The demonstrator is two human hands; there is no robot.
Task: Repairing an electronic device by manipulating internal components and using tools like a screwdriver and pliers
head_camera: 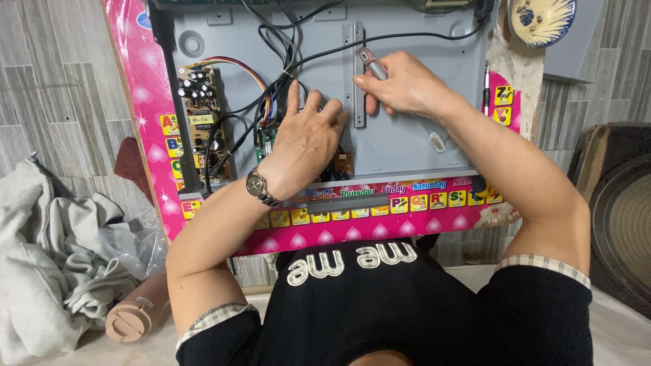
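Two hands worked on the grey metal back panel [407, 129] of an opened flat appliance, which lay on a pink alphabet play mat [380, 230].

Head view: the left hand [305, 139] lay flat and unclenched, fingers spread, near the panel's lower middle, apparently to steady the panel; it grasped nothing. The right hand [400, 85] was clenched around the grey handle of a screwdriver [373, 64], held against the upright metal bracket [357, 74] at the panel's centre (the tip was hidden behind the fingers). A brown circuit board [202, 115] sat along the panel's left edge, with black and coloured wires [271, 74] running from it toward the top. Off the mat's left edge lay grey cloth [47, 257] and a tan bottle [135, 315] on its side.
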